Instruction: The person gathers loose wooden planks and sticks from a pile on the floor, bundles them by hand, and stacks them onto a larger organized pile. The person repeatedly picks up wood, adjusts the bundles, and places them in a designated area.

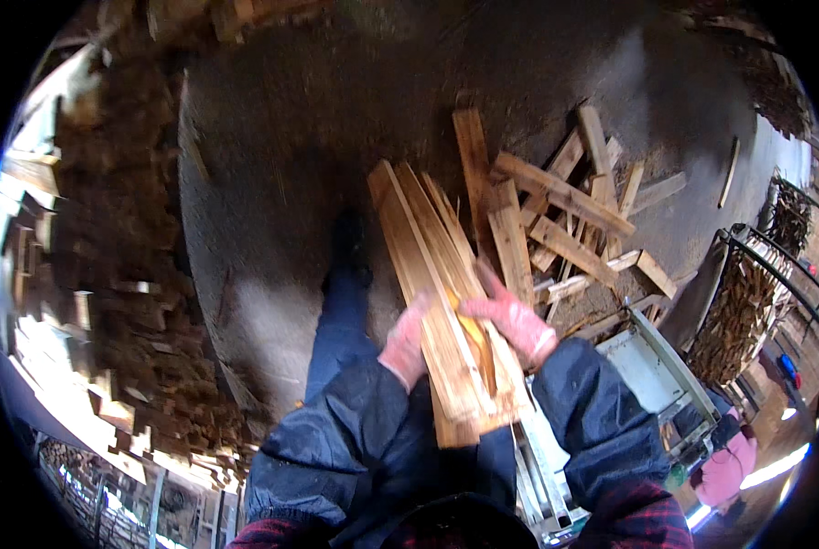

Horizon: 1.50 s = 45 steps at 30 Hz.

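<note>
A loose bundle of boards (432,302) is held over the lap, clasped from both sides. Its left edge is gripped by the left hand (405,343), fingers partly closed, tips blurred; its right side is gripped by the right hand (512,322), fingers half-curled. Boards could be shed if side pressure is eased, since lengths look uneven and no tie is seen. Splinters could be caught on the pink gloves. A foot could be snagged by the scattered offcuts (565,197) on the dark, scuffed floor (290,119). The left is lined by stacked wood (126,229); a pale metal frame (643,361) is seen at right.
</note>
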Tool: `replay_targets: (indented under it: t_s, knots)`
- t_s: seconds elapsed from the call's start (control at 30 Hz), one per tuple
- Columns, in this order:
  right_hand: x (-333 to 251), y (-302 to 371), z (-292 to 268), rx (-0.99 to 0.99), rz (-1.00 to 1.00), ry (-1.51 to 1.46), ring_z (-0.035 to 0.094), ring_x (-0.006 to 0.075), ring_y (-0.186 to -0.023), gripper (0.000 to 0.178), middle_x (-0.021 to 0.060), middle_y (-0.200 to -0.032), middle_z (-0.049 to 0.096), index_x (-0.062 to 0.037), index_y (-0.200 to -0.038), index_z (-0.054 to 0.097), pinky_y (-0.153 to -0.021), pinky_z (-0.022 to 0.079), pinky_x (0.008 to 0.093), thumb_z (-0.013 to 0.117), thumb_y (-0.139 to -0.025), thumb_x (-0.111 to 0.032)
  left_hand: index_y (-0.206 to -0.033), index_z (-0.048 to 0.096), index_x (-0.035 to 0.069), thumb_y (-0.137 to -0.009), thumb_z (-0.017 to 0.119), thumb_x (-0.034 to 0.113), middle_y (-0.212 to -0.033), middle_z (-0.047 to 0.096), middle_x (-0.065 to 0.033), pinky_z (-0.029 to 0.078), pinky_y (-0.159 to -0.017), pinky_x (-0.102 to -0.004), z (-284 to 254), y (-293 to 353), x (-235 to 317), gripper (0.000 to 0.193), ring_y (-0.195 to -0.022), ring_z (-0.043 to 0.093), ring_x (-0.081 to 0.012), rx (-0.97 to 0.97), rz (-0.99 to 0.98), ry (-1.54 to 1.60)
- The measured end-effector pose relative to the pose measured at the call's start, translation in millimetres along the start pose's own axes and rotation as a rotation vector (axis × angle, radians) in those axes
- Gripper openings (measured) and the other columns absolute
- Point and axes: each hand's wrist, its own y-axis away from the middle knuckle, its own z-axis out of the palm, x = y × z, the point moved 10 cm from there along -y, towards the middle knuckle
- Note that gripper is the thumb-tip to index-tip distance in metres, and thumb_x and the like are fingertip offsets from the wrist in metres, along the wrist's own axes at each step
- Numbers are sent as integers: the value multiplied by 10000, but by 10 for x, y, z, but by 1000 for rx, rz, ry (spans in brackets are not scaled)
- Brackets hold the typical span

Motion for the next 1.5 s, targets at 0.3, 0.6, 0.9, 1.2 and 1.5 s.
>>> replay_targets:
  t_s: [0.3, 0.6, 0.9, 1.2, 1.5]
  knots:
    - [-690, 2549, -402, 129, -466, -172, 368, 221, -1326, 893, 153, -1459, 363, 16, -1480, 193, -1091, 301, 315, 689, -744, -85, -1309, 472, -10, -896, 653, 291, -1230, 590, -133, 464, -977, -372, 1338, 940, -1411, 542, -1105, 579, -246, -128, 51, -462]
    - [-1727, 5063, -663, 181, -1157, -216, 432, 311, -1276, 1086, 178, -1438, 360, -59, -1496, 187, -1064, 380, 417, 787, -599, -187, -1382, 279, -68, -715, 798, 438, -1246, 515, -199, 420, -988, -355, 3682, 2092, -2595, 985, -1136, 523, -253, -603, 431, -1000]
    - [-3512, 5467, 971, 4, -1463, -16, 437, 254, -1255, 1098, 130, -1360, 432, -24, -1431, 287, -1064, 350, 371, 826, -547, -386, -1405, 247, -40, -582, 851, 499, -1242, 534, -196, 412, -997, -359, 5251, 3835, -1223, 1154, -1170, 524, -294, -731, 1018, -1179]
    - [-6026, 4150, 3780, -408, -1522, 427, 394, 284, -1302, 1004, 199, -1414, 384, 58, -1446, 226, -1086, 316, 351, 751, -702, -366, -1280, 484, -31, -803, 711, 479, -1125, 622, -144, 503, -898, -342, 6253, 5535, 2269, 735, -1008, 616, -194, -481, 1300, -1097]
    - [-6375, 2256, 4571, 449, -1279, 1053, 283, 420, -1367, 1126, 314, -1459, 278, 18, -1446, 278, -1113, 275, 447, 641, -682, -725, -1356, 414, 17, -906, 397, 635, -1366, 428, -237, 387, -1014, -443, 5508, 5133, 4148, 764, -1234, 460, -390, 755, 1564, -1799]
